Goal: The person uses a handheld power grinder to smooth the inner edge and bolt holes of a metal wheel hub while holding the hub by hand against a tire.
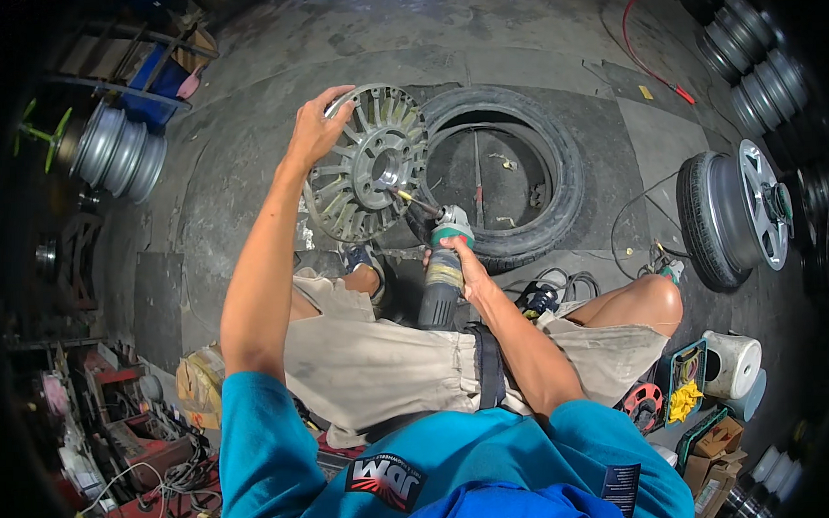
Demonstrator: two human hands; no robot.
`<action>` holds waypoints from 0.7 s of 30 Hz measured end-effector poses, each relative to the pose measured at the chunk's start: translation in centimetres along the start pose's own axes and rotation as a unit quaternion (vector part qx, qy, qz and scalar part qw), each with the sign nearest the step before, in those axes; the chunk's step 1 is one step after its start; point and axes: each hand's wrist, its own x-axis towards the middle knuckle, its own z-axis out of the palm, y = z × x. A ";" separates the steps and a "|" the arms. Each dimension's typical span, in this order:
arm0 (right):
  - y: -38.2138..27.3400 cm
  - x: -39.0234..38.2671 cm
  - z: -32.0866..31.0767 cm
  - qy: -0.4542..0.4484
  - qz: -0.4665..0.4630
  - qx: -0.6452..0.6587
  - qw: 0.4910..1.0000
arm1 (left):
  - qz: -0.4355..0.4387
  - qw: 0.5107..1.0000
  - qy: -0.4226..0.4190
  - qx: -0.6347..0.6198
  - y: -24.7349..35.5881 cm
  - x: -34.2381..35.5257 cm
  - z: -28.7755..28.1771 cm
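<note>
While gripping, both arms extend.

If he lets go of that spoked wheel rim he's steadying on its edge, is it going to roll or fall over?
Probably yes. The wheel rim stands on its edge with the left hand steadying its top, so, being round, it could roll or tip flat. It looks like rigid metal, likely heavy. The tyre lying right behind might stop it.

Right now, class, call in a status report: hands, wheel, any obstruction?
Left hand steadies wheel rim upright. Right hand grips die grinder, bit at hub. Tyre lies flat behind; nothing in between.
</note>
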 end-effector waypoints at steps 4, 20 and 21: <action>-1.3 0.5 0.3 0.036 -0.015 0.012 0.999 | 0.025 1.000 -0.005 0.008 0.1 0.1 0.0; -5.3 -0.7 3.5 0.229 -0.381 -0.386 0.808 | 0.078 0.997 -0.005 0.018 1.1 0.6 1.3; -5.3 -1.4 4.8 0.228 -0.380 -0.388 0.808 | 0.077 0.997 -0.003 0.018 1.0 0.6 1.2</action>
